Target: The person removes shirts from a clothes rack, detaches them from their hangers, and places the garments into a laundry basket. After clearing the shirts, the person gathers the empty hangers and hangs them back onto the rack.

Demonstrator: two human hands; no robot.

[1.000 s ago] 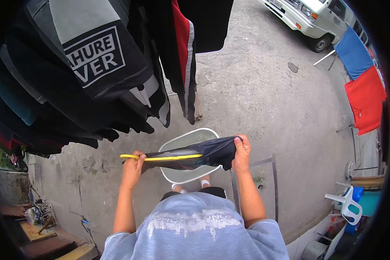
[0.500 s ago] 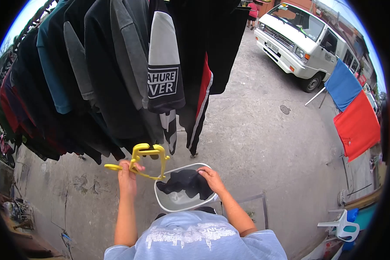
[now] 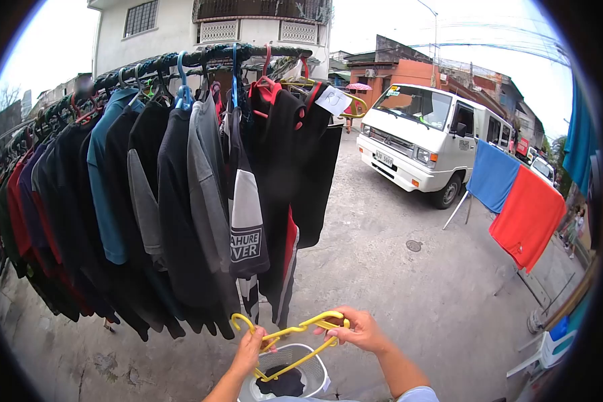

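1. While both hands grip it, the yellow hanger [image 3: 295,343] sits low in the middle of the view, above the basin and just below the hems of the hung clothes.
2. Building [image 3: 208,30]: pale wall, barred window, patterned vent blocks, behind the rack.
3. Concrete ground [image 3: 395,288]: grey, cracked, stained; round manhole cover [image 3: 414,246] mid-right.
4. White van [image 3: 425,137] parked beyond the rack, plate too small to read.
5. Clothes rack [image 3: 181,60]: a wrapped rail, crowded with dark shirts on coloured hangers, filling the left half and blocking the ground behind.
6. Grey-and-black shirt [image 3: 246,228] carries a boxed print reading "AHURE / VER", first letters cut off by a fold.
7. Blue cloth [image 3: 492,175] and red cloth [image 3: 528,216] draped over a line at right.
8. White paper tag [image 3: 333,100] on a hanger at the rack's right end, handwritten mark unclear.
9. White basin [image 3: 313,375]: round plastic, dark garment [image 3: 285,385] crumpled inside, under the hanger.
10. Hanger: thin plastic, hook at left, tilted.
11. Left hand [image 3: 251,348] closed on the hook end.
12. Right hand [image 3: 360,329] closed on the opposite shoulder end.
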